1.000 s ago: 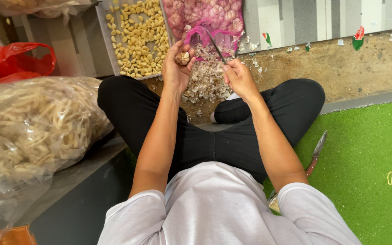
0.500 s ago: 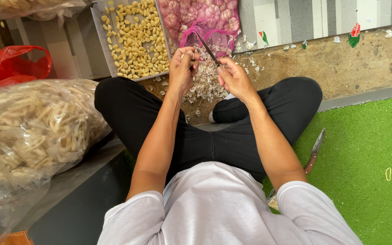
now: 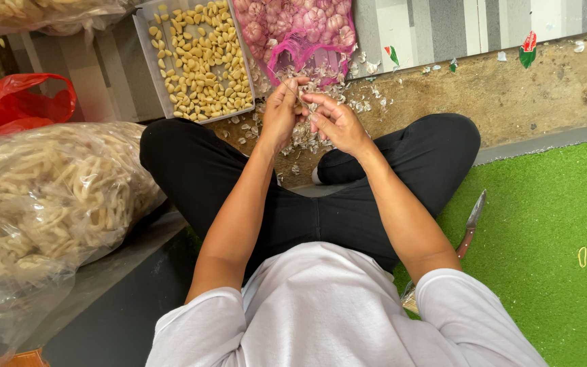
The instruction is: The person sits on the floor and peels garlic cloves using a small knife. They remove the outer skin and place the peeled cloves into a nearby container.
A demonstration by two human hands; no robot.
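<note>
Two hands are meeting just below the mouth of the pink net bag [image 3: 300, 30], and between them a garlic clove [image 3: 298, 107] is being worked on. The left hand [image 3: 281, 112] is curling closed around the clove, pinching it between thumb and fingertips; the right hand [image 3: 334, 122] is pressing in against it with narrow, bent fingers, and a thin dark blade or pick [image 3: 292, 90] seems to be poking up between the two, though it is too slim for me to say which hand is gripping it.

Judging by its look, the clove is going to be light, small and firm, with a dry papery skin that is flaking away easily; once bare it is likely turning smooth and a little slippery, so a pinch at its two ends is probably serving best, leaving the flank free for peeling.

Little of the clove itself is showing, only a pale sliver hidden among the fingertips. Left of the net bag, a clear tray [image 3: 145, 51] is holding many yellowish peeled cloves [image 3: 202, 64]. Below the net bag, white skins [image 3: 307, 136] are lying scattered on the ground by the hands. Far down and right of the net bag, a knife [image 3: 471, 224] is resting on green turf [image 3: 552, 224].
</note>
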